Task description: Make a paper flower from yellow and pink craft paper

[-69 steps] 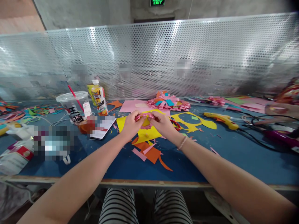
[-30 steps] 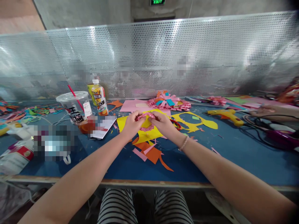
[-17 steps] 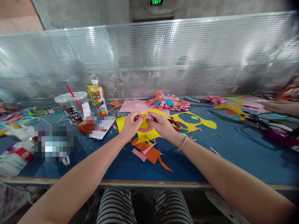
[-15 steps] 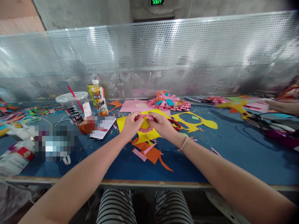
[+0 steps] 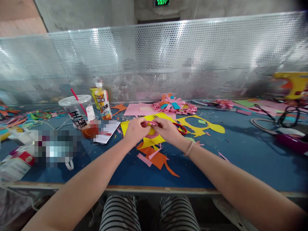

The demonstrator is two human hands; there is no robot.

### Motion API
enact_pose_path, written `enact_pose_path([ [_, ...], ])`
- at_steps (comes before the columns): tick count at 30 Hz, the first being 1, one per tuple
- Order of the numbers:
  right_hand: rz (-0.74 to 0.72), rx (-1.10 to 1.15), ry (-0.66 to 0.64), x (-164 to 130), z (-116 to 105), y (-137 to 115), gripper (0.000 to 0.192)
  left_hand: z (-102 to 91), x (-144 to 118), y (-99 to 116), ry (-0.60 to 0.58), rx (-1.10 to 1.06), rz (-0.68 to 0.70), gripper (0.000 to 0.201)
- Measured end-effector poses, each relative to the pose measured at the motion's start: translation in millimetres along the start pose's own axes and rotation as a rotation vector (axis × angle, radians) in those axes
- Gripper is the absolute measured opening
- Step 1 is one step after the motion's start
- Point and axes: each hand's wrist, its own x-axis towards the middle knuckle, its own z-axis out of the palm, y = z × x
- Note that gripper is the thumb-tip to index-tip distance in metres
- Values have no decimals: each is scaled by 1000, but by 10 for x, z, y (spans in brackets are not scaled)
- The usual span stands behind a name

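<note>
A ring of crimped pink paper [image 5: 152, 136] is pinched between both hands above the table. My left hand [image 5: 136, 131] grips its left side, fingertips pressed together. On the other side, my right hand [image 5: 167, 130] holds it with thumb and bent fingers; the hands nearly touch and hide part of the ring. Beneath them lies a yellow paper sheet [image 5: 151, 143]. A red handle [image 5: 182, 129], perhaps of scissors, shows beside my right hand. Orange paper scraps [image 5: 157, 159] and pink strips [image 5: 144, 159] lie nearer to me.
A cut yellow sheet [image 5: 215, 127] and a pink fringed paper flower [image 5: 173, 105] lie beyond. Plastic cup [image 5: 78, 110], drink bottle [image 5: 103, 102] and leaflet [image 5: 107, 132] stand or lie left. A yellow glue gun [image 5: 295, 85] is raised at right above cables [image 5: 264, 122]. A perforated metal screen [image 5: 154, 57] borders the table.
The glue gun at right has been lifted off the table and moved right; the other person's hand there is no longer distinct. My fingers have closed nearer together over the ring's far edge.
</note>
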Motion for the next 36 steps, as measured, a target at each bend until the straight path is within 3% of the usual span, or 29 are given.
enact_pose_path([
  [4,9,-66,22,7,-24,32,16,3,13,-50,2,114,114,6],
  [7,-7,-115,53,10,-34,49,15,0,18,-67,43,108,172,15],
  [26,-13,-111,89,9,-53,42,14,-1,41,-132,74,107,310,17],
  [31,-10,-114,86,7,-59,14,16,9,41,-127,76,48,290,14],
  [36,4,-117,114,0,-73,-31,13,42,38,-109,-11,-171,135,11],
])
